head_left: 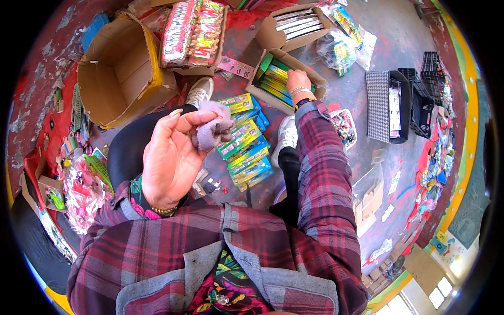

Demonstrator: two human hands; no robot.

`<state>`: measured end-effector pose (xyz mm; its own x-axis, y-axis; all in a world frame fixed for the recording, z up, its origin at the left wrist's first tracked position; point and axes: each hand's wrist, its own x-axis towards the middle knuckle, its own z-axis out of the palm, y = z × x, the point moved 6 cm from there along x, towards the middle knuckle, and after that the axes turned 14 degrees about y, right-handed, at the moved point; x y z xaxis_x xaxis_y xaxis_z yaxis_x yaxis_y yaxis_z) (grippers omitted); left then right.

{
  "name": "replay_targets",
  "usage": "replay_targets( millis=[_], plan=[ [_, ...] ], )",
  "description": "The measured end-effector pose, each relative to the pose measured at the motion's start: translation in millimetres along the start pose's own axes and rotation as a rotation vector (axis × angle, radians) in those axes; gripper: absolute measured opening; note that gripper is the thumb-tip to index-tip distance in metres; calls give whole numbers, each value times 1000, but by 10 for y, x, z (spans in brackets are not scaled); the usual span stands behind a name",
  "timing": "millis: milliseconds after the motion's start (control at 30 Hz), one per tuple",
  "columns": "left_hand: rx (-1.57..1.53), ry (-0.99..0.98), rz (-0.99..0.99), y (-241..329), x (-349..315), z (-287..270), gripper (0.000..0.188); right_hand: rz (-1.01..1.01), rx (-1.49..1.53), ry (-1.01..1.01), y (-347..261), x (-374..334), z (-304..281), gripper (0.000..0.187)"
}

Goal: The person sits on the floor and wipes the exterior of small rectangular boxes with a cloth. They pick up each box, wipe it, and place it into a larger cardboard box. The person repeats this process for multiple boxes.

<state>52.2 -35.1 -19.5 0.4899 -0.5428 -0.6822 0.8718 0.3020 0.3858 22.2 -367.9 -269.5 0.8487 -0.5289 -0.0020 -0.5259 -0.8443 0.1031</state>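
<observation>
My left hand (170,155) is raised close to the camera, palm up, its fingers pinching a crumpled pale purple cloth (212,128). My right hand (298,83) reaches out into a small open cardboard box (262,92) and rests on the green and yellow flat packets (274,83) stacked inside. Whether its fingers grip a packet is hidden. A fanned pile of similar colourful packets (247,149) lies on the floor between my two white shoes (286,134).
A large empty cardboard box (123,68) stands at the upper left, next to a box of pink and multicoloured goods (191,31). Another box of flat packs (294,23), plastic bags (341,50), a checked container (386,105), black crates (428,89) and scattered small items surround me.
</observation>
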Motion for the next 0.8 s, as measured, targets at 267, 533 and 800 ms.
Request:
replay_targets(
  millis=[267,533,800],
  plan=[
    [19,5,-4,-12,41,-22,45,8,-14,147,-17,-70,179,15],
    [31,15,-5,-32,54,-31,45,65,26,75,2,-69,11,18],
    [43,41,-11,-44,47,-32,45,154,47,-325,-62,-162,209,29]
  ],
)
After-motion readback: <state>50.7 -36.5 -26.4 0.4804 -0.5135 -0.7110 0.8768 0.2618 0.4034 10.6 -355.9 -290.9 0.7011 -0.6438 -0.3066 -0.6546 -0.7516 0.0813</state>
